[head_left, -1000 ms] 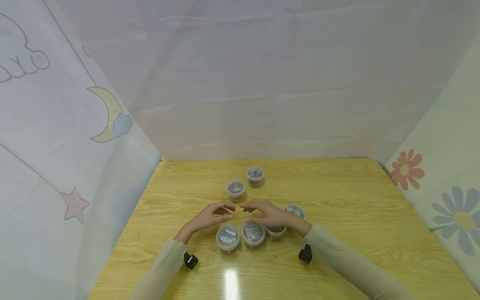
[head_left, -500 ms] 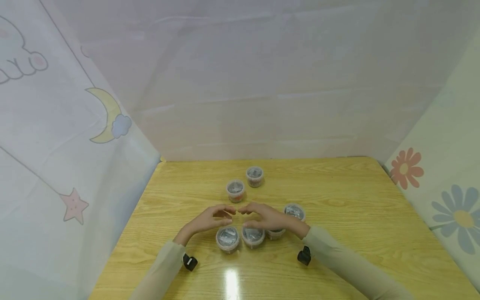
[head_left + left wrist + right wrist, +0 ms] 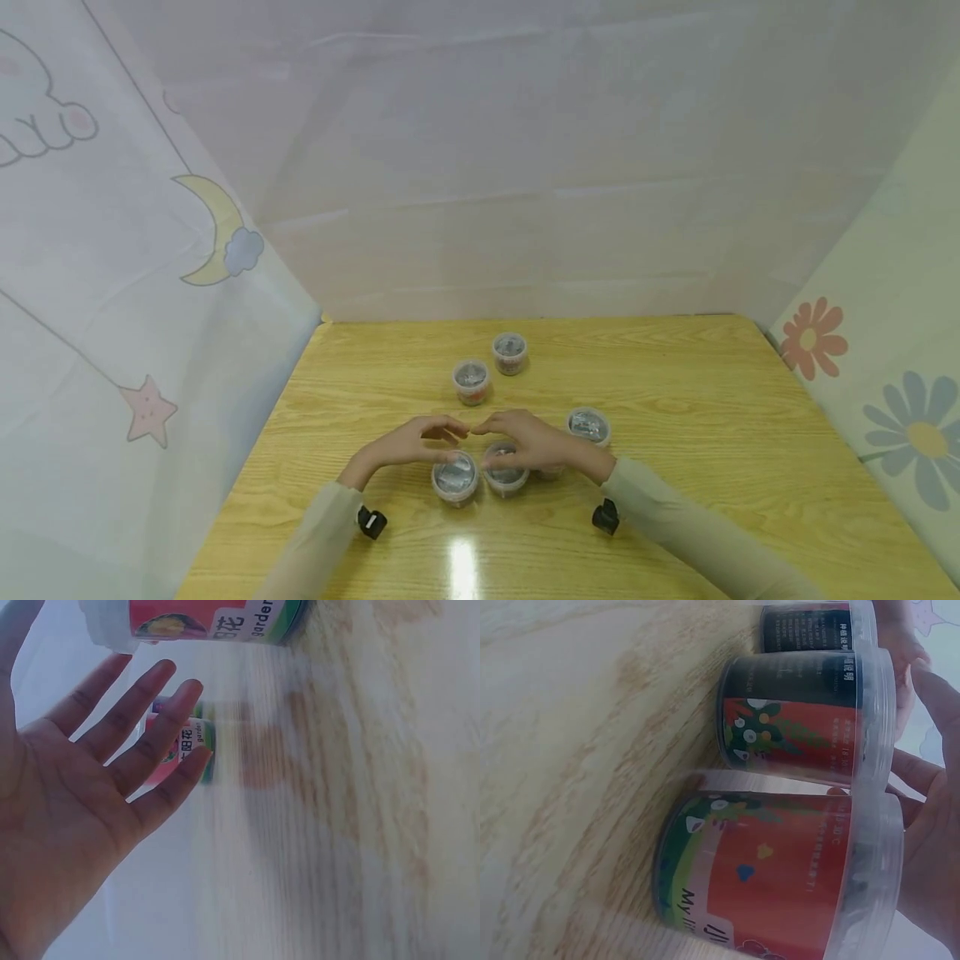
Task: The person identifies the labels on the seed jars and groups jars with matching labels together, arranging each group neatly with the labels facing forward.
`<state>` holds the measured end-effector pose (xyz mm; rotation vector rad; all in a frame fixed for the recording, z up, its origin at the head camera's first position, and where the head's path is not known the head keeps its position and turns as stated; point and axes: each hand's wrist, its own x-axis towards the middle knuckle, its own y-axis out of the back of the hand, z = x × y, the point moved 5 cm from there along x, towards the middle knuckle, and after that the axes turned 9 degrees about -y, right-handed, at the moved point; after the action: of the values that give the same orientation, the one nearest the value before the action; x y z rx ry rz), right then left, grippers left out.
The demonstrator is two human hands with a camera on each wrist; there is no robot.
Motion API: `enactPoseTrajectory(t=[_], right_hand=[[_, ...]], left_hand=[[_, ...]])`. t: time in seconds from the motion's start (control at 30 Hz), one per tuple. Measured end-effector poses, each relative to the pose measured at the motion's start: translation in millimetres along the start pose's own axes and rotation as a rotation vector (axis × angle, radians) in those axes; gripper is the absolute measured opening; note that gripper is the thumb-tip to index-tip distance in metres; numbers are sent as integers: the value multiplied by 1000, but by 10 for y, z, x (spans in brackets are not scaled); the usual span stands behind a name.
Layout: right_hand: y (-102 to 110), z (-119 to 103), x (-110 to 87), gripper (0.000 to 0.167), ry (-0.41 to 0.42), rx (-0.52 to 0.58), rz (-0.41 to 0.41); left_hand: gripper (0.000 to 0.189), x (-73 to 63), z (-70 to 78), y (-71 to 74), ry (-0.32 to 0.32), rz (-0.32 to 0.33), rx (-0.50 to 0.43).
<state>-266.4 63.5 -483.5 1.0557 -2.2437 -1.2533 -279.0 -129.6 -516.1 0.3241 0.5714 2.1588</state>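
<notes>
Several small round tubs with clear lids and grey contents stand on the table. My left hand hovers beside the front-left tub, its thumb near the lid. Over the front-middle tub reaches my right hand, which also hides most of a tub to its right. Fingertips of both hands come close together, with nothing held. In the left wrist view, the left hand's fingers are spread apart from a printed tub. In the right wrist view, the right hand is behind a red-labelled tub.
Two more tubs, a nearer one and a farther one, stand beyond the hands. Another tub is behind the right wrist. The wooden table ends at a pale cloth backdrop. Black cameras sit at both wrists.
Both hands have shifted slightly toward the front of the table, so the thumbs now lie over or near the front lids. The tubs have not visibly moved.
</notes>
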Motion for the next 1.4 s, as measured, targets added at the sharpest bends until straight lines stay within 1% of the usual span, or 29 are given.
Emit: enactPoseTrajectory(t=[0.2,0.3,0.5,0.7,0.83,1.2,1.4], right_hand=[[-35,16,3,63,-14,-52,9],[-70,29,5,62,-11,-82,18],[-102,-12,-3,59,32,-118,32],[-99,-43,-1,58,35,-141,33],[-94,-60,-2,58,37,-137,39],[-130,-116,-19,59,56,-128,67],[-166,-119,-12,62,43,-130,51]], left_hand=[[55,-22,30,6,2,-39,19],[55,-45,39,11,20,-52,36],[56,-107,67,10,77,-71,63],[58,-148,86,-14,85,-85,65],[59,-163,77,-23,94,-83,84],[62,-186,66,-69,98,-92,59],[64,-207,79,-99,117,-95,74]])
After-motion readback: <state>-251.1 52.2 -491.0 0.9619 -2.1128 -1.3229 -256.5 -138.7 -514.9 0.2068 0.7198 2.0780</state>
